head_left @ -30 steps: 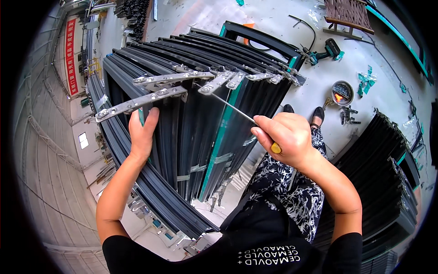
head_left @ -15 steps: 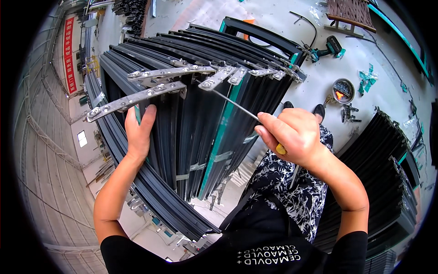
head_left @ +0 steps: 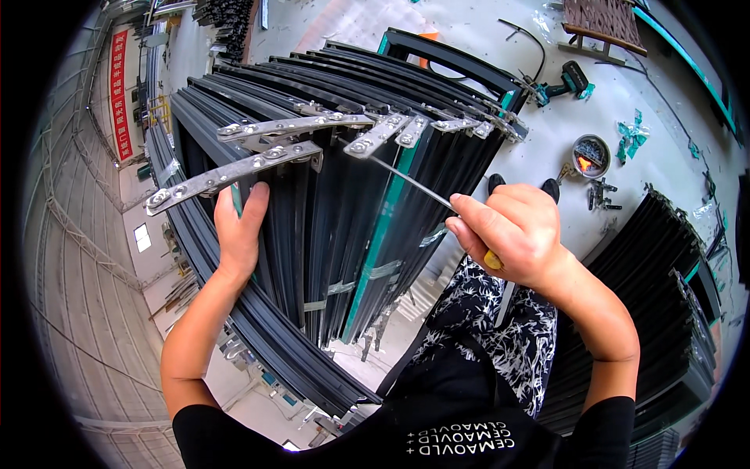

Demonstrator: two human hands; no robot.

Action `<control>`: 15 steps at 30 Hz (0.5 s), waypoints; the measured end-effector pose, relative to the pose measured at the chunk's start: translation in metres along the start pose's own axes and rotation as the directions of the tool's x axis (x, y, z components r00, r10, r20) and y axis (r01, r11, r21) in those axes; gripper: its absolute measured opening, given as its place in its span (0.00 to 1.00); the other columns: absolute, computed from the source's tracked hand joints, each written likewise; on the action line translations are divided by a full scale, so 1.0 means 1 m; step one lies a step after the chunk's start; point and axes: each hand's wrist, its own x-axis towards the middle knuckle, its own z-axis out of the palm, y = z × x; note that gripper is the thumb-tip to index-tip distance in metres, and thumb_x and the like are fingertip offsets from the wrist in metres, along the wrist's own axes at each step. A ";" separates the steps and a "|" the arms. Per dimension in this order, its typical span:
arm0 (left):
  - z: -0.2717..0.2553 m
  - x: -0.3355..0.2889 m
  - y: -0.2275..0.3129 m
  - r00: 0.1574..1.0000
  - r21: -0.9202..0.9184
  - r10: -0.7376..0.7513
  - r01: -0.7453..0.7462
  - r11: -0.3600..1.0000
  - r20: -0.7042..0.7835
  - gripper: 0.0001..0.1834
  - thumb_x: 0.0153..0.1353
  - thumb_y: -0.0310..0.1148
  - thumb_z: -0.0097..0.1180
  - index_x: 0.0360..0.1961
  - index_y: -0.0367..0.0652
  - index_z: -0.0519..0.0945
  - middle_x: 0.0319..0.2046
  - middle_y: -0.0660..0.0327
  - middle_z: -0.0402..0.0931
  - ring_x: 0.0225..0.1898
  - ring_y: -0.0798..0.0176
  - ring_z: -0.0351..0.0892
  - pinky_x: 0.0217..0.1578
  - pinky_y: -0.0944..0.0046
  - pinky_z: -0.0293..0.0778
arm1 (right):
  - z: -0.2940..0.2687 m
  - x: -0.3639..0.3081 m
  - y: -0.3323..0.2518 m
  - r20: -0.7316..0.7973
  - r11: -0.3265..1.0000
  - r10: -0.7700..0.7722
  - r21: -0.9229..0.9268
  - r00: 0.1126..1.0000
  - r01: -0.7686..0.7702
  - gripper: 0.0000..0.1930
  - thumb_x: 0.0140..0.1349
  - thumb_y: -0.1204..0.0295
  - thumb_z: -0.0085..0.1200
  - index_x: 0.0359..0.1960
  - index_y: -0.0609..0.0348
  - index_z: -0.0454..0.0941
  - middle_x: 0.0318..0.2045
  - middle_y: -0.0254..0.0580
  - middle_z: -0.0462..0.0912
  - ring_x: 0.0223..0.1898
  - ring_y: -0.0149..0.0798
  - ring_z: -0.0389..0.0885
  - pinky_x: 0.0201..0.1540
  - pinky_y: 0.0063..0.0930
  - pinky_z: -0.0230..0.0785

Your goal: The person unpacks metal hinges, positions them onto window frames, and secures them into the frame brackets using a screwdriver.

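At centre, the screwdriver (head_left: 414,185) was clasped in the right hand (head_left: 512,236), its tip at a metal arm (head_left: 378,137); frames (head_left: 328,227), centre-left, were gripped by the left hand (head_left: 240,234), best braced against slipping.

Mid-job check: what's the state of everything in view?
Dark frames: packed side by side, some taped.
Metal arms: angled out from the frames.
Left hand: grip around a frame's edge.
Long-shafted tool: held, shaft slanting to a metal arm, tip contact unclear.
Right hand: closed around the tool's yellow handle.
Cordless drill: lying on the floor.
Bowl: upright, holding small dark pieces.
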 end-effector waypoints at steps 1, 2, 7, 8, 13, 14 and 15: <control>0.001 0.000 0.001 1.000 -0.004 -0.001 0.001 1.000 -0.009 0.25 0.65 0.47 0.56 0.50 0.35 0.76 0.43 0.61 0.76 0.45 0.68 0.71 0.52 0.65 0.66 | 0.001 0.000 0.001 -0.009 1.000 -0.009 0.000 1.000 0.009 0.12 0.49 0.77 0.68 0.35 0.66 0.81 0.13 0.35 0.68 0.12 0.36 0.66 0.14 0.30 0.57; 0.001 0.000 0.001 1.000 -0.008 -0.002 0.001 1.000 -0.017 0.24 0.65 0.47 0.56 0.50 0.35 0.76 0.43 0.62 0.76 0.45 0.68 0.71 0.52 0.65 0.66 | 0.001 0.000 0.001 -0.009 1.000 -0.007 0.001 1.000 0.007 0.12 0.49 0.77 0.68 0.35 0.66 0.81 0.13 0.35 0.68 0.12 0.36 0.66 0.14 0.30 0.57; -0.001 -0.001 -0.001 1.000 0.007 -0.003 0.003 1.000 -0.006 0.26 0.66 0.48 0.56 0.52 0.35 0.76 0.45 0.60 0.77 0.47 0.66 0.72 0.54 0.64 0.65 | -0.005 0.005 0.001 0.061 0.990 -0.111 -0.082 0.992 0.115 0.13 0.49 0.75 0.68 0.36 0.67 0.81 0.14 0.30 0.64 0.13 0.32 0.64 0.16 0.27 0.56; 0.000 -0.001 -0.001 1.000 0.006 -0.006 0.006 1.000 -0.010 0.26 0.66 0.48 0.55 0.53 0.35 0.76 0.46 0.59 0.77 0.48 0.65 0.72 0.55 0.64 0.65 | -0.007 0.006 0.000 0.061 0.990 -0.110 -0.082 0.992 0.115 0.13 0.49 0.75 0.68 0.36 0.67 0.81 0.14 0.30 0.64 0.13 0.32 0.64 0.16 0.27 0.56; -0.001 -0.001 0.000 1.000 0.048 -0.005 0.005 0.999 -0.007 0.27 0.66 0.49 0.55 0.53 0.34 0.76 0.47 0.58 0.77 0.49 0.64 0.73 0.56 0.63 0.65 | -0.017 0.014 0.006 0.264 0.835 -0.409 -0.279 0.874 0.475 0.12 0.53 0.73 0.66 0.37 0.69 0.82 0.16 0.25 0.60 0.17 0.28 0.61 0.19 0.24 0.54; -0.001 -0.002 0.001 1.000 0.046 -0.012 0.012 0.999 -0.011 0.27 0.66 0.50 0.55 0.53 0.34 0.76 0.47 0.58 0.77 0.49 0.64 0.73 0.56 0.63 0.65 | -0.018 0.016 0.007 0.286 0.804 -0.452 -0.281 0.845 0.524 0.12 0.53 0.73 0.66 0.36 0.69 0.82 0.16 0.26 0.60 0.17 0.28 0.61 0.19 0.24 0.54; -0.002 -0.002 0.001 1.000 0.049 -0.024 0.024 0.999 0.000 0.28 0.65 0.51 0.55 0.52 0.34 0.76 0.47 0.58 0.77 0.49 0.64 0.73 0.56 0.63 0.64 | -0.017 0.016 0.009 0.285 0.784 -0.474 -0.294 0.833 0.547 0.14 0.51 0.72 0.66 0.37 0.70 0.83 0.16 0.26 0.60 0.18 0.28 0.63 0.21 0.24 0.56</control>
